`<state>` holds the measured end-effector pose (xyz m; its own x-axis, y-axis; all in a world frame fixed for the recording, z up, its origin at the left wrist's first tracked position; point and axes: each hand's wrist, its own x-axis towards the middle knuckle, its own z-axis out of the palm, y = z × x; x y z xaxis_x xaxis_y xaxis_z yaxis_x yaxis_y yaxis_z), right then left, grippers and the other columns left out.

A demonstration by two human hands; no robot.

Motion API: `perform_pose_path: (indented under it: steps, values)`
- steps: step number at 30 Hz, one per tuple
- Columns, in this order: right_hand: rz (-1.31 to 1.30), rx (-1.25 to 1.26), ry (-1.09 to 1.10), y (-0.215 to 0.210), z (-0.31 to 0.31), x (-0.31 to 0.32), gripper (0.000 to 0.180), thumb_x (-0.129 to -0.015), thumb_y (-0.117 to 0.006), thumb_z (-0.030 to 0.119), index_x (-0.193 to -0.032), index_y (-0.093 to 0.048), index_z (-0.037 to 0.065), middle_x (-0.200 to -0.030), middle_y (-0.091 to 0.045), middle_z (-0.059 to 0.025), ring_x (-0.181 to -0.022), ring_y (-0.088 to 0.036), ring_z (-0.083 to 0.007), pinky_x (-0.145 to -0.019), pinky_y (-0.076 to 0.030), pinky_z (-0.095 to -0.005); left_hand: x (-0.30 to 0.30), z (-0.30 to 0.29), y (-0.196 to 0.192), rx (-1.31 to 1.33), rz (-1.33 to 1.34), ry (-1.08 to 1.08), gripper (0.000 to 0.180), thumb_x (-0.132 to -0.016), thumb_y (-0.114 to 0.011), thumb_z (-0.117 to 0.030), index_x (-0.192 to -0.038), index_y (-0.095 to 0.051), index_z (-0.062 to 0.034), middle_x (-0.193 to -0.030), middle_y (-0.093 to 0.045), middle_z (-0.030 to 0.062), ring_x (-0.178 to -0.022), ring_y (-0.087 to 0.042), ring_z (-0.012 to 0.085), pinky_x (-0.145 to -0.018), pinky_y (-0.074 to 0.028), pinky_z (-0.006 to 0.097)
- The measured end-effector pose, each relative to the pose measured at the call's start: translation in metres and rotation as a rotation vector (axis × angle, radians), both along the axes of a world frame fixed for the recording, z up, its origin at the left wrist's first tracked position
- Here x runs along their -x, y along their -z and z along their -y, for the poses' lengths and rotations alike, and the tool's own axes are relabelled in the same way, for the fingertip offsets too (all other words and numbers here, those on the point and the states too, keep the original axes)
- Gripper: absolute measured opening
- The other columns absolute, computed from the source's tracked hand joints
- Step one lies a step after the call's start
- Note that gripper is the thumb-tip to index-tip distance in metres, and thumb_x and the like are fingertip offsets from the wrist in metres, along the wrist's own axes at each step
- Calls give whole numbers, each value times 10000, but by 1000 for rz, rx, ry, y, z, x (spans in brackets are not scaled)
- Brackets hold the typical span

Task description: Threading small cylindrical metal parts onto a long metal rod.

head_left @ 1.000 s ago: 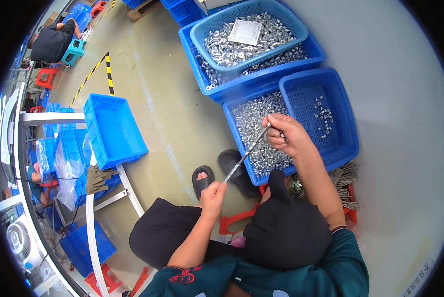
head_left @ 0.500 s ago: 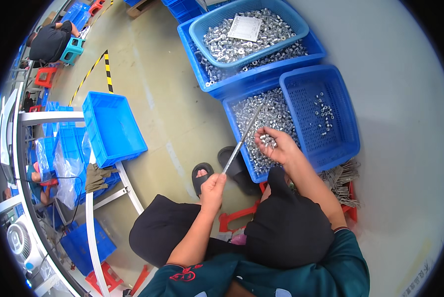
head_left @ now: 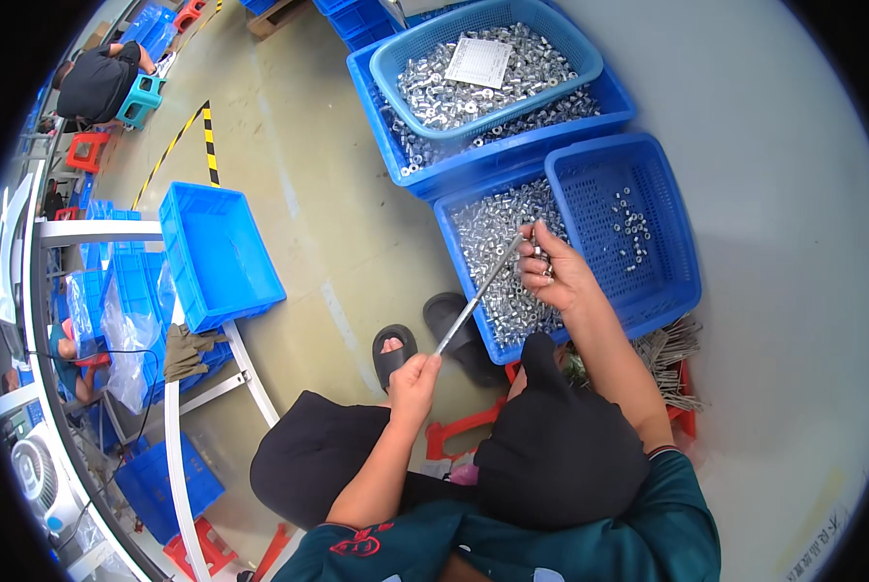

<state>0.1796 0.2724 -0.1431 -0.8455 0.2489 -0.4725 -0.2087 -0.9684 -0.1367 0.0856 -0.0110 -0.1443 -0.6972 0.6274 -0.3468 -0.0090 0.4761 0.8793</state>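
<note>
My left hand (head_left: 414, 379) grips the lower end of a thin metal rod (head_left: 478, 294) that slants up to the right. My right hand (head_left: 551, 273) is at the rod's upper tip, fingers pinched around small silver metal nuts. Both hover over a blue crate (head_left: 473, 296) full of the same small silver parts. Leaning on that crate to the right is a blue mesh basket (head_left: 667, 262) with only a few parts scattered in it.
Farther away, a blue basket (head_left: 570, 44) heaped with silver parts and a paper slip sits in a bigger blue crate (head_left: 454, 175). An empty blue bin (head_left: 219, 254) rests on the floor at left by a white frame (head_left: 173, 427). Another person (head_left: 100, 82) crouches at far top left.
My right hand dipped toward the crate of parts and came back to the rod's tip. The rod has stayed slanted, held by my left hand.
</note>
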Motion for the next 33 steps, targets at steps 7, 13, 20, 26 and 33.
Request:
perform_pose_path:
  steps: [7,13,20,26,33]
  values:
    - [74,20,32,-5,-3,5,308,-904,-534,313,-1035,-555,35,-789,-537,-46,-524,-415,-68,-394,-311,-173,-2,2,0,35,-56,40,362,-879,-570,-236,-624,-447,-11,-511,-336,35,-487,-325,91,-459,-300,294]
    - [85,49,51,-8,-2,5,335,-901,-534,325,-1051,-564,28,-859,-568,-71,-561,-443,-88,-423,-342,-195,-2,-2,-5,44,-79,53,386,-880,-572,-249,-615,-430,-8,-510,-334,45,-482,-327,100,-455,-299,300]
    - [84,-29,38,-15,10,8,314,-895,-559,277,-1046,-569,3,-811,-527,-47,-583,-456,-89,-432,-352,-187,-1,-4,-7,53,-101,59,391,-883,-571,-256,-611,-432,-11,-499,-332,53,-470,-323,110,-445,-294,308]
    - [105,-156,23,-26,10,9,297,-893,-563,225,-1048,-569,-28,-767,-480,-22,-576,-416,-67,-415,-313,-172,-2,-4,-5,34,-77,49,380,-883,-573,-238,-612,-434,-11,-504,-332,32,-484,-321,90,-444,-286,295]
    - [121,-395,-360,-39,24,10,273,-889,-573,200,-1047,-595,-21,-695,-434,40,-554,-357,-24,-408,-255,-153,-2,-15,-10,-93,131,-10,320,-900,-559,-202,-654,-484,-12,-572,-371,-41,-553,-326,52,-484,-280,232]
